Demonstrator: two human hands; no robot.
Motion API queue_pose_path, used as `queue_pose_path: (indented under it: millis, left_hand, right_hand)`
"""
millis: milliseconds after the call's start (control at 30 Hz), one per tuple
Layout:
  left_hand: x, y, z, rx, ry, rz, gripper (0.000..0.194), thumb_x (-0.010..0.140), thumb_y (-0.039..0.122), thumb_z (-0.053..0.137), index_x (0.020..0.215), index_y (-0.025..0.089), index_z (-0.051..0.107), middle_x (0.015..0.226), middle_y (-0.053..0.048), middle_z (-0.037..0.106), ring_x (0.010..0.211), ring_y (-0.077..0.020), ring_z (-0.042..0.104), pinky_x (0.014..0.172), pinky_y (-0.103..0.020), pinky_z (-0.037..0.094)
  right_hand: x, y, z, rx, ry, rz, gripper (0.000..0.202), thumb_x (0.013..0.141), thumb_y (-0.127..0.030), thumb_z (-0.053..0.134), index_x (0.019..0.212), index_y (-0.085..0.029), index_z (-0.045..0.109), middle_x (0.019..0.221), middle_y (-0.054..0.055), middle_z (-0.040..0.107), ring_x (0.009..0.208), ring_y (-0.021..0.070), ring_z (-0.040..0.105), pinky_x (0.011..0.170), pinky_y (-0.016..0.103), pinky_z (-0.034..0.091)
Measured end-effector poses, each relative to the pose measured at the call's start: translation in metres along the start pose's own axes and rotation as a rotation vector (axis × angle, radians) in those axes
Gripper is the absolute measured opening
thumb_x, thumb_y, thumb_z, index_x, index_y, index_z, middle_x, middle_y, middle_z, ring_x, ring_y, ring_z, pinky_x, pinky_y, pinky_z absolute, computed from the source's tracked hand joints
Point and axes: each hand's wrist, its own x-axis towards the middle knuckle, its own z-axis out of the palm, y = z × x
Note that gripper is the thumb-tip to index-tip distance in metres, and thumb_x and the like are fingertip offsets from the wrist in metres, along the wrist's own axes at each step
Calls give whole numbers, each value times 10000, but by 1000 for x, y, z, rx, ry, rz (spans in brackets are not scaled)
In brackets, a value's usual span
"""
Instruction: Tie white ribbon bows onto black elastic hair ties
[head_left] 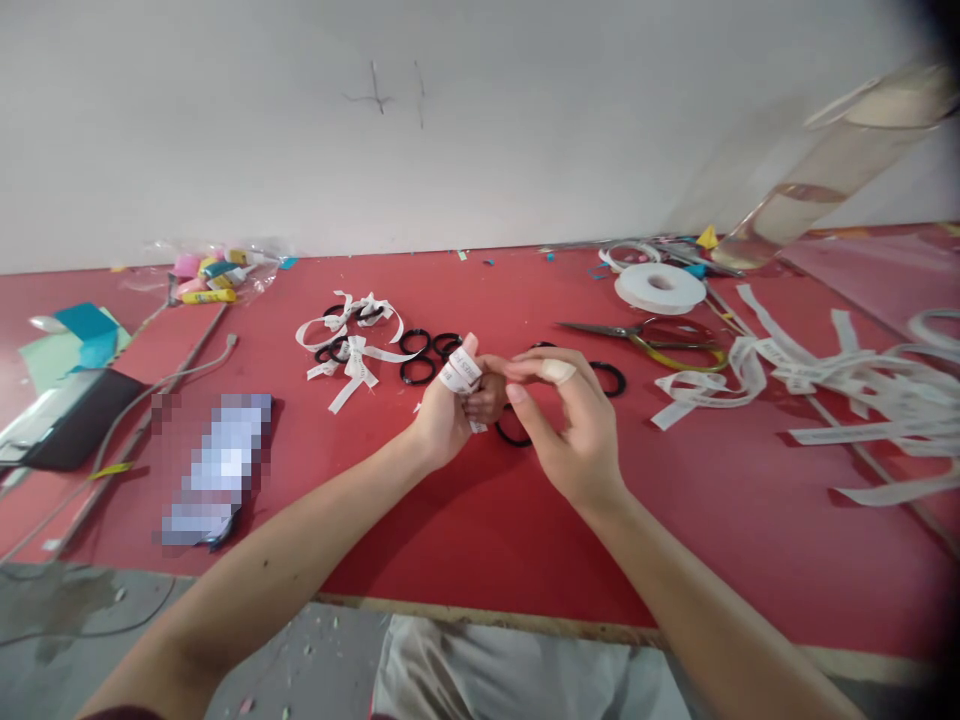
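A printed white ribbon (461,372) is wrapped around the raised thumb of my left hand (454,405), whose other fingers are curled, with a ribbon end showing below them. My right hand (577,420) is just to the right, its thumb and forefinger close together near the left fingertips; whether they pinch anything is too small to tell. A pale bandage is on one right finger. Black hair ties (418,370) lie behind my left hand, and another black tie (609,379) is beside my right hand. Black ties with white bows (358,357) sit further left.
Scissors (645,338) and a white ribbon roll (660,288) lie at the back right, with many cut ribbons (885,390) at the right. A bottle (817,190) stands behind them. A blurred-out phone (225,465), a dark case (71,420) and a cable are on the left.
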Motion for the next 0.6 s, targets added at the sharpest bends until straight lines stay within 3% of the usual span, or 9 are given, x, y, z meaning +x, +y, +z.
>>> queue_pose_path:
  millis: [100, 300, 467, 600]
  left_hand:
    - [0, 6, -2, -100, 17, 97, 569, 934, 623, 429, 743, 132, 644, 489, 76, 195, 407, -56, 178, 402, -172, 198]
    - [-2, 11, -3, -216, 19, 162, 600, 962, 614, 368, 748, 138, 665, 482, 66, 206, 412, -69, 208, 401, -188, 231]
    - [-2, 12, -3, -228, 21, 150, 610, 958, 628, 365, 760, 137, 667, 481, 66, 216, 406, -64, 216, 395, -183, 217]
    - [-1, 13, -4, -243, 11, 162, 608, 966, 617, 352, 773, 135, 669, 483, 66, 215, 409, -65, 217, 397, -183, 235]
  right_hand:
    - [-3, 2, 3, -1, 40, 116, 167, 916, -354, 613, 1029, -234, 585, 1034, 77, 629, 883, 205, 627, 786, 369, 550]
    - [-5, 7, 8, -124, -304, 201, 235, 881, -428, 646, 810, -219, 567, 756, 33, 649, 678, 178, 589, 599, 294, 448]
    - [-4, 7, 8, -63, -394, 261, 207, 904, -345, 610, 752, -217, 554, 714, 12, 652, 604, 150, 547, 579, 276, 403]
    - [-3, 4, 7, 1, -456, 314, 285, 920, -393, 582, 702, -212, 547, 634, -11, 601, 550, 132, 490, 544, 267, 366]
